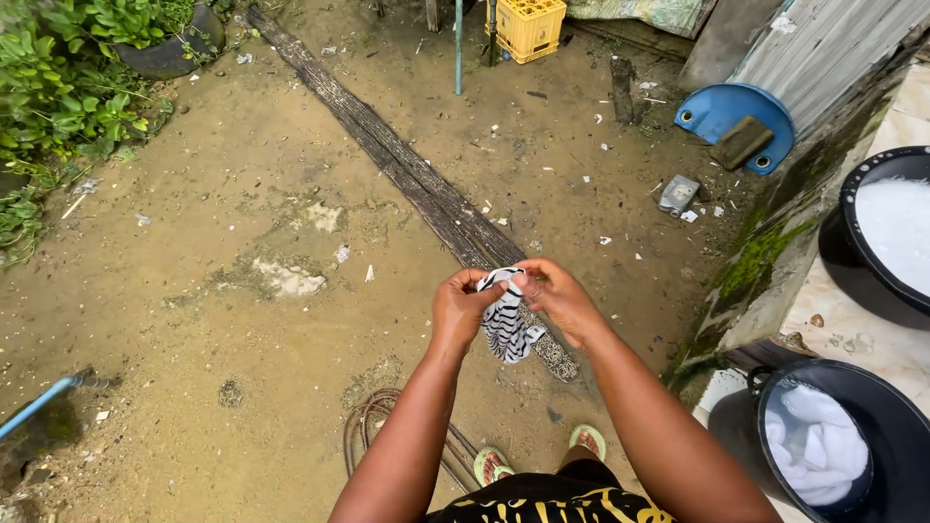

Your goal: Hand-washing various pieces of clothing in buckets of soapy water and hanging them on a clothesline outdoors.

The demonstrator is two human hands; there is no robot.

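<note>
A small black-and-white striped cloth (508, 327) hangs between both hands, out in front of me at about waist height over bare dirt. My left hand (461, 307) pinches its upper left edge. My right hand (555, 293) grips the upper right edge, thumb and fingers closed on the fabric. The lower part of the cloth dangles free below the hands.
A dark wooden plank (407, 169) runs diagonally across the muddy ground. At right, a black basin (877, 416) holds white laundry in water and another black basin (857, 252) holds white suds. A blue drum lid (722, 108), yellow crate (528, 26) and plants (58, 87) lie farther off.
</note>
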